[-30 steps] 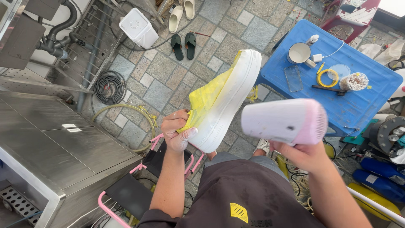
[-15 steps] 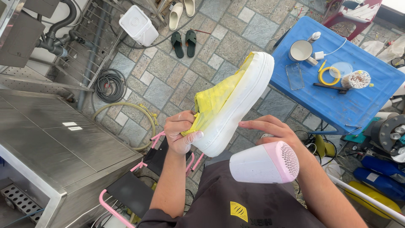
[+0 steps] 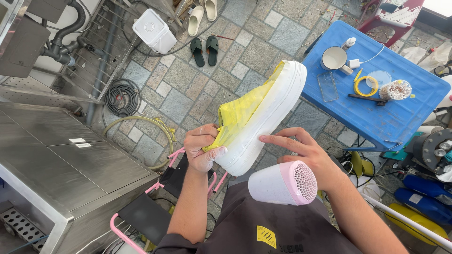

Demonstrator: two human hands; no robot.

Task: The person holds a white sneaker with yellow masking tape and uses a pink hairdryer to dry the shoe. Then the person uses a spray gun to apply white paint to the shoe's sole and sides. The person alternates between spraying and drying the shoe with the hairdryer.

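Fingers (image 3: pixel 207 141) of the left hand (image 3: pixel 203 149) were curled shut around the heel end of a thick-soled white shoe wrapped in yellow tape (image 3: pixel 261 117), holding it in the air above the stone-tiled floor (image 3: pixel 188 89), sole turned to the right. To its right, the right hand (image 3: pixel 306 155) had its forefinger stretched out, tip touching the white sole, while a white and pink hair dryer (image 3: pixel 283 183) sat under the palm; the grip on it could not be made out. Farther right stood a blue worktop (image 3: pixel 376 117).
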